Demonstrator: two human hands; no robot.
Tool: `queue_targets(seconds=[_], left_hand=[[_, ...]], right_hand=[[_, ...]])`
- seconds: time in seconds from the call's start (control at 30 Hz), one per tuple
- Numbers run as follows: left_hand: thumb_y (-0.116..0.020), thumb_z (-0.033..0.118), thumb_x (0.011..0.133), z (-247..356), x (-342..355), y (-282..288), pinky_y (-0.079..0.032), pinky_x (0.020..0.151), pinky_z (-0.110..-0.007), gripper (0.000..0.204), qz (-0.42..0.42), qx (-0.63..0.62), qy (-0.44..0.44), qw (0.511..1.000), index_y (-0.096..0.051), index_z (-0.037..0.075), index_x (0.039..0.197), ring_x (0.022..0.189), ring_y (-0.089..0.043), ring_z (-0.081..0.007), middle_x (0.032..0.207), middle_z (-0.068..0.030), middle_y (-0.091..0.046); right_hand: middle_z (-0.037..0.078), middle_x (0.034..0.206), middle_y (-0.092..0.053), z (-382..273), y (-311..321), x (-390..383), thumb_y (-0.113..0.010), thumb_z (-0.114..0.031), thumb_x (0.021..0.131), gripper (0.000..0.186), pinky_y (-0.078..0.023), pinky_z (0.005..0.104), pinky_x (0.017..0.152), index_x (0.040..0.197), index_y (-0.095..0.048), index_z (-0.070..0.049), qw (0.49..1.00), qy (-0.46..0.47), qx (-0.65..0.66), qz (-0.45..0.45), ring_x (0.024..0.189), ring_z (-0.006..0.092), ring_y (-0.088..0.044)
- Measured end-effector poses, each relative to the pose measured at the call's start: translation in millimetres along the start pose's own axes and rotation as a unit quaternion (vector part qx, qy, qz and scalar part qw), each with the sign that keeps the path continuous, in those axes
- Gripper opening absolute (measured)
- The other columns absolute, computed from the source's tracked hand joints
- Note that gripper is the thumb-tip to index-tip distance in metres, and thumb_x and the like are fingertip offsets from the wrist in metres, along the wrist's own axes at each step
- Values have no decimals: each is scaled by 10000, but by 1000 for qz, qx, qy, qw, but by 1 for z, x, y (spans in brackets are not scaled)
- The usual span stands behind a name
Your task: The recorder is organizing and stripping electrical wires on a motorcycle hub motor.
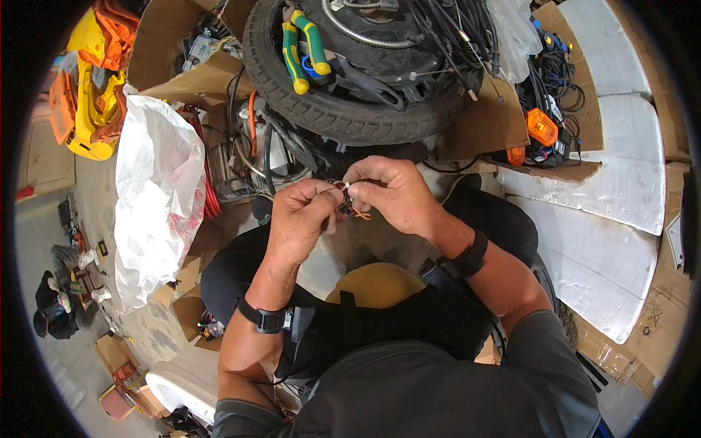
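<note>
My left hand [307, 212] grips a small bundle of coloured wires [359, 213] at the centre of the view. My right hand [394, 197] is pinched on a small whitish piece at the bundle, close to my left fingertips; the piece is too small to name. Just above my hands is a black tyre [277, 95] on a wheel hub [376, 22]. Green-and-yellow pliers [314, 44] rest on it, beside another dark-handled tool [376, 91] and some cables.
Open boxes [182, 84] hold parts, cables and orange lamps [542, 125]. Orange-yellow plastic panels [95, 109] and a white bag [153, 204] are left. White foam blocks [577, 270] line the right. Another person [58, 306] is at far left; a stool [369, 285] sits between my legs.
</note>
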State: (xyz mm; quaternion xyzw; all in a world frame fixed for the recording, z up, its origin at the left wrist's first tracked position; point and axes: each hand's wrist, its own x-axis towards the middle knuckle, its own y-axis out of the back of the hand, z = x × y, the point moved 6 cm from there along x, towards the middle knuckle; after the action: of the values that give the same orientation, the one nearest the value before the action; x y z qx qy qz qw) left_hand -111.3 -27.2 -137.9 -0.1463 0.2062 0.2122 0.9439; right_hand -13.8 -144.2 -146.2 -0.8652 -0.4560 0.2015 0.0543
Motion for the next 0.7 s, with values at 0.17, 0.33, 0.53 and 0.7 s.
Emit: queue_targets(seconds=[0.17, 0.33, 0.53, 0.7], left_hand=[[-600, 94, 917, 1, -1, -2, -331, 464, -204, 143, 7, 1, 7, 1000, -654, 3, 821, 483, -479, -57, 594, -6, -581], [-594, 95, 920, 3, -2, -3, -340, 467, -207, 150, 5, -20, 4, 1000, -648, 3, 816, 487, -483, -63, 598, -9, -577], [-586, 84, 914, 3, -3, -4, -356, 473, -215, 152, -2, -8, 15, 1000, -641, 0, 800, 490, -487, -67, 601, -13, -573], [-592, 79, 906, 3, -2, -4, -366, 472, -218, 155, -4, 1, 25, 1000, -637, -3, 782, 492, -489, -65, 624, -17, -585]], right_hand=[[39, 794, -630, -4, -1, 0, -584, -21, 919, 114, -501, 246, 639, 1012, -628, 26, 1000, 27, -7, -8, 702, 78, -576], [26, 828, -623, -2, -2, 0, -588, -11, 915, 123, -504, 249, 657, 1028, -619, 28, 999, 16, 24, -24, 728, 75, -570], [29, 825, -626, -2, -3, 0, -605, -18, 909, 130, -504, 247, 660, 1028, -625, 29, 999, 17, 24, -25, 724, 75, -572], [31, 833, -633, -5, -2, 0, -607, -26, 906, 138, -506, 246, 660, 1028, -632, 32, 999, 12, -9, -29, 725, 75, -578]])
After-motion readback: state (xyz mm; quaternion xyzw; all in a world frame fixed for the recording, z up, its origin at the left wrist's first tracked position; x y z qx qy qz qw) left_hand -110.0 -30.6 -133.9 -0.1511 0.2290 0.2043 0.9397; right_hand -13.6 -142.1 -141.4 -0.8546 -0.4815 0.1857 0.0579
